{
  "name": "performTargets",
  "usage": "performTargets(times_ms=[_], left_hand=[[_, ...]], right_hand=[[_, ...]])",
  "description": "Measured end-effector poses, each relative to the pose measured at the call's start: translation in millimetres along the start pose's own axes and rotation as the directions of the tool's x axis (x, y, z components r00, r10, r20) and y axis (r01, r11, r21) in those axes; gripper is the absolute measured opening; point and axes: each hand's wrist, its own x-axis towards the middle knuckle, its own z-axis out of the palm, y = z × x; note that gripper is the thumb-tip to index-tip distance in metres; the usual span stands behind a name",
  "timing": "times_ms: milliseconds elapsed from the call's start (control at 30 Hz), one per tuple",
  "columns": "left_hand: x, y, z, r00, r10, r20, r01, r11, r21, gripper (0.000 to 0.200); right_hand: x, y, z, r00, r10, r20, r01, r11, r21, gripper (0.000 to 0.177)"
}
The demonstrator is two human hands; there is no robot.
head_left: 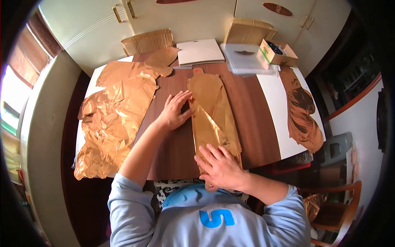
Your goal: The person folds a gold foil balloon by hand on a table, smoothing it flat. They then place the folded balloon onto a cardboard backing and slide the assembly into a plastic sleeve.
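Your left hand (176, 111) lies flat, fingers spread, beside the balloon (207, 99); your right hand (221, 166) lies open on its near end, gripping nothing. It lies flat mid-bench (251, 119). Probably light, limp, slick and easily creased, so lift it by the edges.

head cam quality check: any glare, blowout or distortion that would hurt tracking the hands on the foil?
Head view: strong fisheye, so the table edges bow and the corners vignette to black; window at left is blown out; crumpled foil pile throws bright specular patches; gold foil balloon shows only mild sheen; left hand and right hand, both pressed flat, look sharp and evenly lit.
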Motion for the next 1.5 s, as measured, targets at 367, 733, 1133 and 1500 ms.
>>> performTargets(times_ms=[367, 733, 1133, 1500], left_hand=[[-68, 64, 27, 0.987, 0.160, -0.006, -0.159, 0.984, 0.081, 0.071], [-72, 66, 29, 0.983, 0.168, 0.074, -0.182, 0.944, 0.275, 0.078], [-70, 68, 27, 0.985, 0.165, 0.056, -0.173, 0.963, 0.206, 0.076], [-69, 70, 23, 0.986, 0.157, 0.064, -0.166, 0.965, 0.201, 0.076]], right_hand=[[67, 124, -60, 0.955, 0.143, -0.259, -0.005, 0.884, 0.467, 0.016], [232, 325, -28, 0.965, 0.192, -0.178, -0.232, 0.942, -0.243, 0.044], [222, 335, -11, 0.966, -0.168, -0.197, 0.040, 0.849, -0.527, 0.011], [242, 339, -42, 0.917, 0.386, -0.097, -0.374, 0.919, 0.128, 0.064]])
